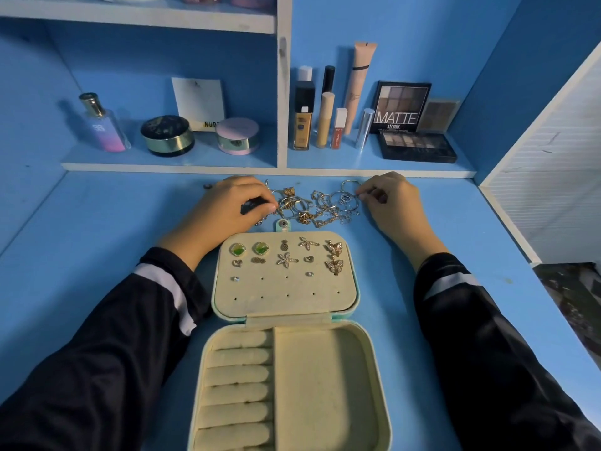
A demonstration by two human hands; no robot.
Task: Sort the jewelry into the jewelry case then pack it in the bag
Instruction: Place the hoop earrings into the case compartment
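Heaped between the two hands on the blue desk (97,255): the loose jewelry (312,203), a tangle of gold and silver hoops, rings and chains.

At the heap's right edge, the right hand (390,200), fingers curled, thumb and forefinger pinched on a thin hoop (349,184). At the heap's left edge, the left hand (234,203), fingers bent down onto the pieces, thumb tip close to fingertips; not possible to tell whether anything is gripped there.

Just behind both wrists, between the forearms: the jewelry case (351,301), lying open and flat, its teal snap tab (283,224) reaching up to the near edge of the heap.

Pinned to the cream lid panel (286,304), closest to the hands: earrings. In the row nearest the heap, two green studs (248,249) below the left hand, then a pineapple stud (284,245), a flower stud (307,243) and a butterfly earring (334,248) towards the right hand. Further back, smaller hearts, another flower, a second butterfly and two tiny stones.

Nearer the elbows, the case's base: ring rolls (240,375) on the left-arm side, an open compartment (325,379) on the right-arm side.

Along both forearms, dark sleeves (130,336) with a white band.

Beyond the fingertips, on a low shelf (195,166): a perfume bottle (102,125) and two round compacts (167,135) past the left hand, cosmetic tubes (325,118) and eyeshadow palettes (416,146), one marked MATTE, past the right.
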